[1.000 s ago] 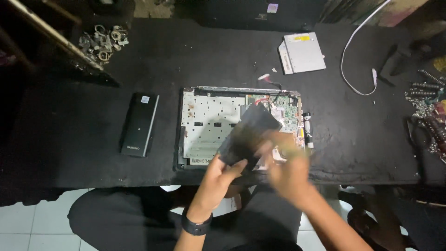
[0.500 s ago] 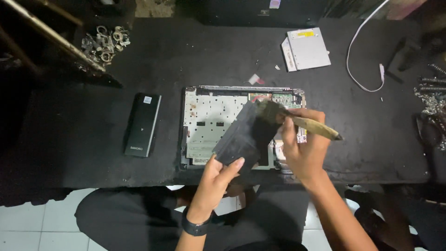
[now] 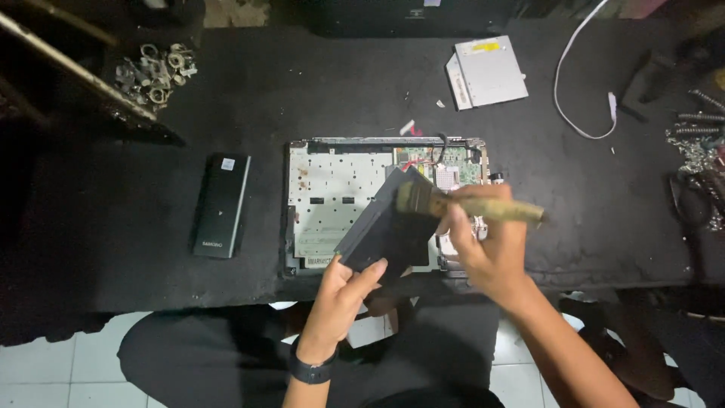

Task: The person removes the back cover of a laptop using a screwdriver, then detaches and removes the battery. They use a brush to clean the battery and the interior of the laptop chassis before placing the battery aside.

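Observation:
My left hand (image 3: 343,291) grips the near corner of a flat black panel (image 3: 385,227), held tilted above an opened laptop chassis (image 3: 332,200). My right hand (image 3: 491,253) holds a wooden-handled paintbrush (image 3: 472,206). Its bristles rest on the panel's upper edge. The chassis lies on the black table (image 3: 317,98) with its pale metal plate and a green circuit board (image 3: 457,166) showing at its far right. The panel hides the chassis's middle. A black watch sits on my left wrist.
A black battery pack (image 3: 221,205) lies left of the chassis. A grey optical drive (image 3: 487,72) and a white cable (image 3: 578,83) lie at the back right. Metal rings (image 3: 155,72) sit at the back left, tools and screws (image 3: 698,143) at the right edge.
The brush has come into clear view and its bristles now lie on the panel's top edge. My left hand keeps the panel tilted in nearly the same place.

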